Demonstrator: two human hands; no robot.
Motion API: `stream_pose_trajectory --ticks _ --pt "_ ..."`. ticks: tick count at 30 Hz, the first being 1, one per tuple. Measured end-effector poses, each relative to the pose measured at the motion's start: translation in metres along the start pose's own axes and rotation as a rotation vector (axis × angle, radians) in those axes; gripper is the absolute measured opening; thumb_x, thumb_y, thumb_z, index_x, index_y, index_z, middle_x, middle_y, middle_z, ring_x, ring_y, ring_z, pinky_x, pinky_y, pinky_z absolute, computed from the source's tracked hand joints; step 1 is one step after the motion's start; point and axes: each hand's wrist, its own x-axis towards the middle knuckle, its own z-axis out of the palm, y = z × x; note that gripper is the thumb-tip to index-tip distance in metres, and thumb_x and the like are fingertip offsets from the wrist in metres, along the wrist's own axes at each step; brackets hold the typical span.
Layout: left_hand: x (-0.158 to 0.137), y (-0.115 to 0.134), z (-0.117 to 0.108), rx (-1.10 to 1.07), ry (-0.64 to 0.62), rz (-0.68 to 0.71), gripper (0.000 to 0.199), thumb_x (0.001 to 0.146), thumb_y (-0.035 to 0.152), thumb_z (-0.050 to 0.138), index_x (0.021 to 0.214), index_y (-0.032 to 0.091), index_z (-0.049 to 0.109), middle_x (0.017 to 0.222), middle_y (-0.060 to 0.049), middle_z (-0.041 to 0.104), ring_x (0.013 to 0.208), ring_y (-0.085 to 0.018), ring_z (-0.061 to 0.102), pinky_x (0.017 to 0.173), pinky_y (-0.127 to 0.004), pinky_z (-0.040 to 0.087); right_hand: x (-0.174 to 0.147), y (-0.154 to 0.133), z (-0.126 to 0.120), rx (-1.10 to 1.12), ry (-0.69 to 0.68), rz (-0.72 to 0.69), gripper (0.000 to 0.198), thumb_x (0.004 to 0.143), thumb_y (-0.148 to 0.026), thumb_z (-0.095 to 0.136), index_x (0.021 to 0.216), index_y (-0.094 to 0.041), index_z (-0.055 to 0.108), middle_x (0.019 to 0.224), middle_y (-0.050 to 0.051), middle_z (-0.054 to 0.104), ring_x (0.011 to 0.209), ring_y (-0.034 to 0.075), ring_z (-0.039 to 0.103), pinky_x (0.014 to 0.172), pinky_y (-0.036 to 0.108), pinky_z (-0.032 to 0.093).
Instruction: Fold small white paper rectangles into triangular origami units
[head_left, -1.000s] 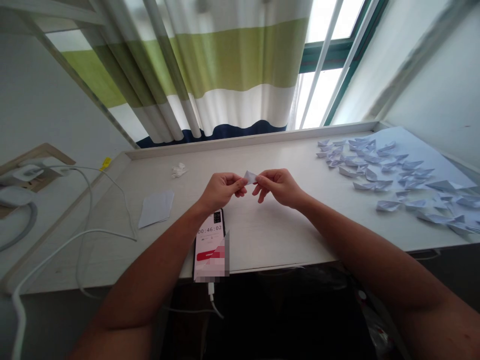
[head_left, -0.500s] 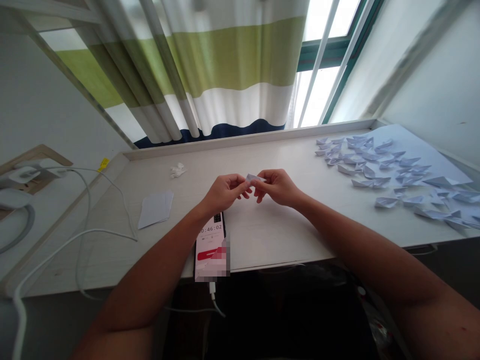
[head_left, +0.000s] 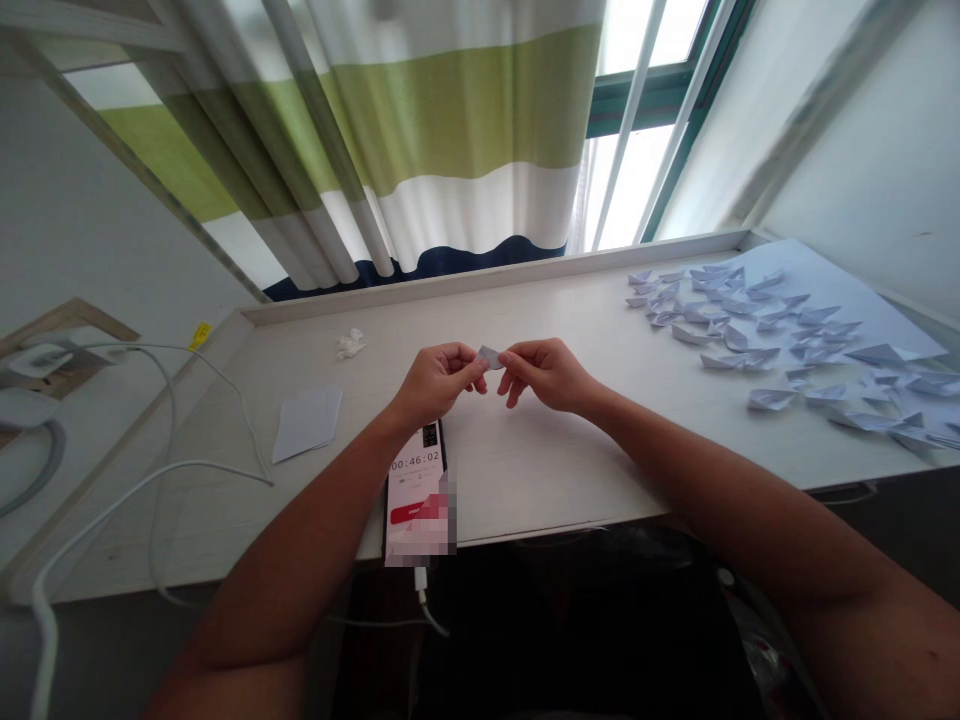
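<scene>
A small folded piece of paper (head_left: 490,356) is held up between my two hands, above the middle of the white desk (head_left: 540,470). My left hand (head_left: 441,380) pinches its left side with thumb and fingers. On its right side, the thumb and forefinger of my right hand (head_left: 546,374) grip the edge, the other fingers curled below. Fingertips cover part of the folds. Just below my left wrist lies a phone (head_left: 415,485) with a timer on its screen, a cable plugged into its lower end.
Many folded paper boats (head_left: 739,310) spread over the desk's right side, some on a white sheet (head_left: 862,290). At left lie a stack of paper sheets (head_left: 307,425) and a crumpled tissue (head_left: 350,344). White cables (head_left: 161,475) run along the left edge. A curtain (head_left: 450,120) hangs behind.
The folded paper has turned between my fingers and shows more of its face. My hands have shifted slightly left in view, and the camera view has moved a little.
</scene>
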Motion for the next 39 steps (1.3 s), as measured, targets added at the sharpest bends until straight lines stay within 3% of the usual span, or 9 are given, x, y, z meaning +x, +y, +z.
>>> stream_pose_trajectory --ticks 6,10,13,17,21,29,33,39 --pt "0.0 -0.001 0.001 0.02 0.03 0.012 0.04 0.086 0.055 0.088 0.088 0.016 0.077 0.074 -0.008 0.078 0.069 -0.02 0.076 0.066 -0.033 0.058 -0.002 -0.004 0.002 -0.086 0.075 -0.043 0.05 0.101 -0.062 0.069 0.081 -0.016 0.071 0.073 0.008 0.079 0.053 0.015 0.073 0.051 0.027 0.055" --pt "-0.001 0.0 0.003 0.237 0.2 0.21 0.046 0.08 0.044 0.095 0.115 0.02 0.076 0.11 -0.011 0.083 0.102 -0.025 0.079 0.081 -0.034 0.062 -0.001 -0.004 0.002 -0.046 0.099 -0.017 0.05 0.099 -0.062 0.071 0.08 -0.016 0.072 0.07 0.007 0.078 0.053 0.015 0.073 0.049 0.026 0.054" --pt "-0.004 0.001 0.004 0.399 0.176 0.31 0.049 0.082 0.041 0.093 0.125 0.023 0.077 0.126 -0.012 0.081 0.112 -0.028 0.077 0.09 -0.039 0.063 -0.001 -0.004 0.002 -0.038 0.102 0.006 0.051 0.1 -0.062 0.071 0.077 -0.017 0.071 0.068 0.007 0.077 0.053 0.015 0.072 0.05 0.025 0.054" --pt "-0.007 0.0 0.003 0.459 0.171 0.295 0.041 0.088 0.045 0.088 0.121 0.022 0.081 0.118 -0.012 0.084 0.098 -0.026 0.078 0.081 -0.037 0.064 -0.002 -0.003 0.003 -0.039 0.06 -0.033 0.053 0.1 -0.065 0.07 0.08 -0.016 0.071 0.071 0.006 0.076 0.056 0.015 0.073 0.052 0.025 0.055" --pt "-0.008 -0.002 0.002 0.418 0.119 0.266 0.046 0.09 0.052 0.086 0.123 0.019 0.082 0.11 -0.013 0.085 0.099 -0.028 0.081 0.087 -0.04 0.066 -0.002 0.0 0.001 -0.042 0.031 -0.08 0.051 0.093 -0.066 0.078 0.092 -0.015 0.073 0.078 0.005 0.076 0.059 0.015 0.074 0.053 0.027 0.058" --pt "-0.009 0.003 0.006 0.122 0.0 0.104 0.056 0.092 0.051 0.086 0.132 0.013 0.075 0.117 -0.018 0.085 0.1 -0.028 0.084 0.091 -0.043 0.068 0.003 0.009 -0.004 -0.014 0.024 -0.129 0.049 0.09 -0.064 0.083 0.092 -0.017 0.072 0.085 0.006 0.078 0.068 0.017 0.075 0.055 0.031 0.065" --pt "-0.007 0.005 0.006 0.049 -0.001 0.065 0.053 0.091 0.05 0.087 0.128 0.013 0.076 0.115 -0.018 0.085 0.099 -0.029 0.084 0.089 -0.044 0.068 0.004 0.01 -0.006 -0.009 0.042 -0.14 0.049 0.091 -0.065 0.08 0.092 -0.018 0.071 0.086 0.008 0.08 0.079 0.022 0.079 0.056 0.032 0.066" --pt "-0.005 0.001 0.007 0.059 0.003 0.098 0.051 0.101 0.053 0.074 0.131 0.013 0.074 0.11 -0.015 0.085 0.095 -0.026 0.083 0.091 -0.044 0.068 0.002 0.012 -0.006 -0.267 0.133 -0.207 0.034 0.099 -0.051 0.075 0.109 -0.019 0.072 0.088 0.005 0.08 0.067 0.019 0.077 0.059 0.034 0.063"
